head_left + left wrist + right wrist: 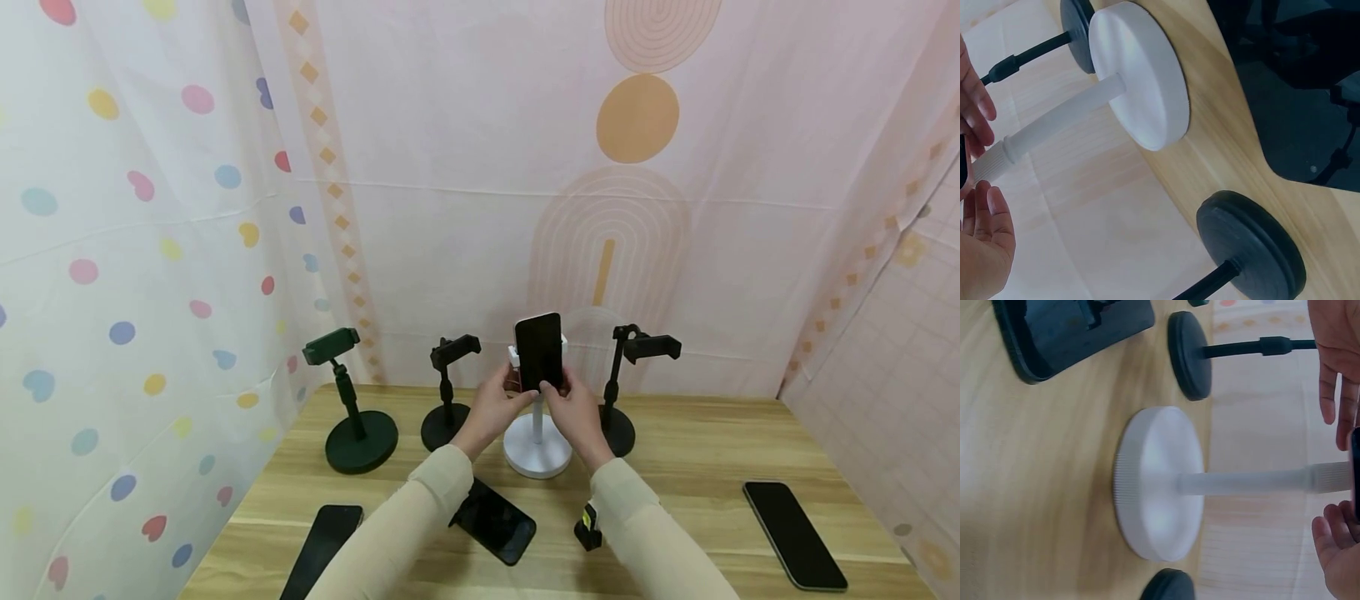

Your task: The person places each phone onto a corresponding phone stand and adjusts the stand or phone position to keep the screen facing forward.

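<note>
A smartphone with a dark screen (539, 350) stands upright at the clamp of the white phone stand (537, 450). My left hand (495, 410) grips its lower left side, thumb over the front edge. On the lower right, my right hand (574, 417) holds it with the thumb on the screen's bottom. Most of the clamp is hidden behind the phone; white clamp ends show on both sides. In the left wrist view, fingers of the left hand (988, 244) curl beside the white pole, while the right hand (1342, 550) shows at the right wrist view's edge.
Flanking the white stand are a green stand (362, 440) and two black stands (442, 427) (618, 432). Dark phones lie on the wooden table (675, 500): one left (322, 546), one centre (497, 523), one right (797, 536). A small black-and-yellow object (588, 527) sits by the right sleeve.
</note>
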`<state>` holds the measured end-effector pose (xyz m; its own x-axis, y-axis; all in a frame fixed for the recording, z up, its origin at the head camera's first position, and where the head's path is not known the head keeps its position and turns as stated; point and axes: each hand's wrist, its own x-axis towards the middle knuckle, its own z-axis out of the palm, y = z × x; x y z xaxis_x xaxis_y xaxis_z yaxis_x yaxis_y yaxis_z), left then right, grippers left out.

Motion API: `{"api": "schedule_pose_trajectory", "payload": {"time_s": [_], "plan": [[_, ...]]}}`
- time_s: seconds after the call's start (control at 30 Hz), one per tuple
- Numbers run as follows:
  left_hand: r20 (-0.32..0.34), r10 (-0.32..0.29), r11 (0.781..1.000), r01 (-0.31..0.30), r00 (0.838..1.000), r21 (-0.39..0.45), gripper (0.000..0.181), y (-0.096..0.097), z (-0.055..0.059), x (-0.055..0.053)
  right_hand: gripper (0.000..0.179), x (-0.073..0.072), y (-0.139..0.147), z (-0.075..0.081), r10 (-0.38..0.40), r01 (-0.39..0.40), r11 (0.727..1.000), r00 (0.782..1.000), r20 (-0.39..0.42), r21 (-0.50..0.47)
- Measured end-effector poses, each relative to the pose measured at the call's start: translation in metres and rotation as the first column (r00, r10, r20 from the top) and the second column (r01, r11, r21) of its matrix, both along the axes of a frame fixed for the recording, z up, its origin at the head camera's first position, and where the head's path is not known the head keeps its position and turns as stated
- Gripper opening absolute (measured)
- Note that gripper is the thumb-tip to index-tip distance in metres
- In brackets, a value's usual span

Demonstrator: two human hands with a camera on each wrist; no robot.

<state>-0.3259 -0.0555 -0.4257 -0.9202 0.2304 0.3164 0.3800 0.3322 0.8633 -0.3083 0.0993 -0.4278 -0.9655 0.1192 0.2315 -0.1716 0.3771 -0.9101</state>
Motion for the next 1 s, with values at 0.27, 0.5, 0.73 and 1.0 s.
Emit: {"api": "schedule_pose_trajectory", "payload": {"time_s": [0.27,0.5,0.73,1.0], "plan": [[0.008,0.005,1.0,-0.005,1.0,-0.011,0.035,-0.003,-0.005,0.0,0.028,-0.002,-0.003,-0.014,0.026,-0.027,1.0,0.998,0.051,0.014],[0.008,0.0,1.0,0.001,1.0,-0.019,0.038,-0.005,-0.005,0.003,0.029,-0.006,-0.004,-0.026,0.064,-0.075,0.993,0.99,0.128,0.088],[0.011,-0.001,0.999,0.001,1.0,-0.033,0.044,-0.008,-0.004,0.006,0.027,-0.01,-0.006,-0.036,0.033,-0.043,0.992,0.996,0.085,0.119],[0.003,0.01,0.999,-0.01,1.0,-0.035,0.041,-0.01,-0.005,0.006,0.019,-0.006,-0.015,-0.038,-0.042,0.04,0.988,0.999,0.006,0.152]]}}
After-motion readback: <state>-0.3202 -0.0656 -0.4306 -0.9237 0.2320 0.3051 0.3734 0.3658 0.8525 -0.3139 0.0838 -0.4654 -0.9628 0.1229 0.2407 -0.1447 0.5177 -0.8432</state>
